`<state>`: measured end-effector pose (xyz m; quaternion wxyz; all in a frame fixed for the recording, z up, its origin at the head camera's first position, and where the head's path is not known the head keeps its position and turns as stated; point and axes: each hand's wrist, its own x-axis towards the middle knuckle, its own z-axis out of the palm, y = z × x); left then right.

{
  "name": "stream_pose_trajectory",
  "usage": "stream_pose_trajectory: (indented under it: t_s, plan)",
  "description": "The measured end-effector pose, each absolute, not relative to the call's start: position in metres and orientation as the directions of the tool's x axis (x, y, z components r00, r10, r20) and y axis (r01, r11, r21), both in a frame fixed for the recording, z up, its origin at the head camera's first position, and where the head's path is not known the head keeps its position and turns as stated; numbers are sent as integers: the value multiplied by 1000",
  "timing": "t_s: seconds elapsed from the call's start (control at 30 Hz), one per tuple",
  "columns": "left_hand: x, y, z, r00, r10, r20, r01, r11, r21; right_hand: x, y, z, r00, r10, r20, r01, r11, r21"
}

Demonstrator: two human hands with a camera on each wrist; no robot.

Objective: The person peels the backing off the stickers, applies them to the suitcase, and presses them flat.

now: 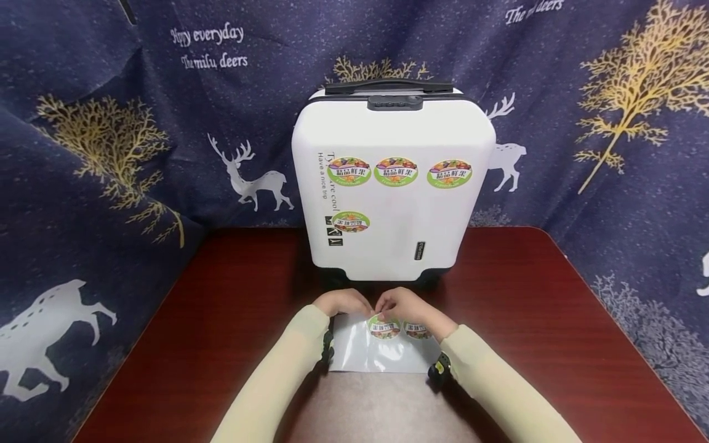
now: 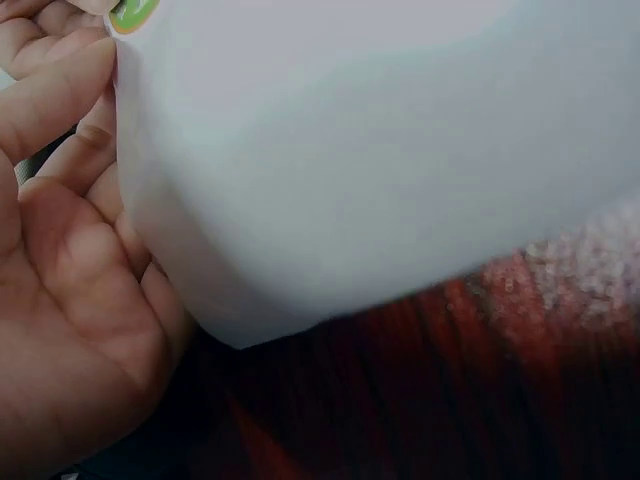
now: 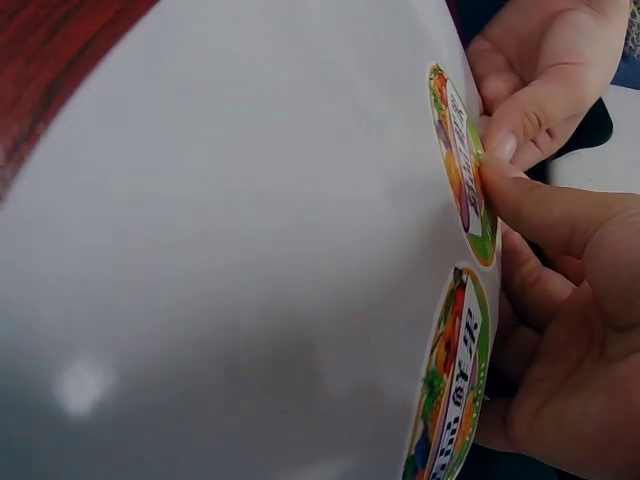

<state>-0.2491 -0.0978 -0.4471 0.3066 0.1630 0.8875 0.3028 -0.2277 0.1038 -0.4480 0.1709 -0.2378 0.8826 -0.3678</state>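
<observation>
A white glossy sticker sheet (image 1: 354,354) is held just in front of the suitcase, with two oval fruit stickers along its far edge. My left hand (image 1: 346,301) grips that far edge, thumb on top and fingers underneath. From the other side my right hand (image 1: 408,306) pinches the edge at the left-hand sticker (image 3: 462,165); its thumb presses the sticker's rim beside my left thumb, and its fingers go behind the sheet. Whether the sticker's rim is lifted I cannot tell. The second sticker (image 3: 450,385) lies flat, nearer my right palm.
A white suitcase (image 1: 388,246) with a black handle stands upright on the dark red table (image 1: 232,320). Three oval stickers run in a row across its front, and another sticker (image 1: 351,222) sits below on the left. A blue deer-patterned cloth (image 1: 249,123) hangs behind.
</observation>
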Motion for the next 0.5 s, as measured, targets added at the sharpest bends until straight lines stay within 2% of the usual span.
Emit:
stream_pose_trajectory:
  t_s: [0.5]
  plan:
    - [-247, -99, -442, -755, 474, -453, 36, 720, 694, -223, 101, -450, -870, -490, -54, -310, 630, -712]
